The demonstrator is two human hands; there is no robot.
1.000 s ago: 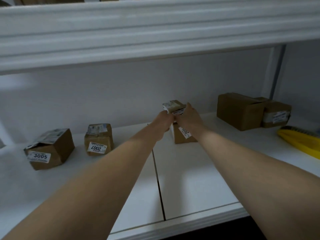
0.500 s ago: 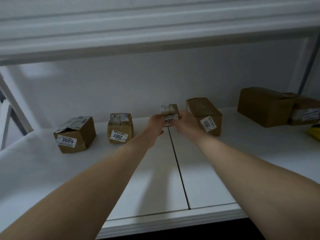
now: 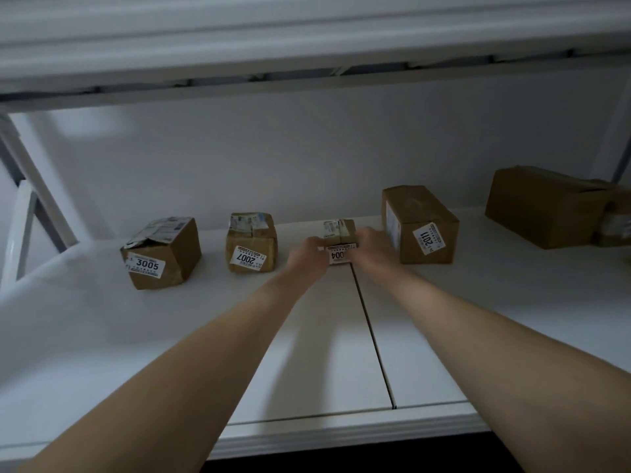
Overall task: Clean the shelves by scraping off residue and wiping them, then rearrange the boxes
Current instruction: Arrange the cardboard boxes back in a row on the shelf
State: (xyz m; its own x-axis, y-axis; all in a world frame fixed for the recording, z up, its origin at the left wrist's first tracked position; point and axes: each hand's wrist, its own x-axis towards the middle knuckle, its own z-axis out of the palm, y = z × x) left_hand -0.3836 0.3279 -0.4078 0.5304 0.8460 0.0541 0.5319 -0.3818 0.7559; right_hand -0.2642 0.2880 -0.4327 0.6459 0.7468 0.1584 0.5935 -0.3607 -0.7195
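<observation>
Cardboard boxes [image 3: 421, 227], six; two hands [image 3: 309, 256] [image 3: 370, 247] hold smallest box [image 3: 339, 233].

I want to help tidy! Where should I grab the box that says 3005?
Take box 3005 by its two opposite brown side walls, one hand each, reaching from the shelf front. It stands free with open space on both sides; its top is loose, torn paper, probably a poor hold.
</observation>
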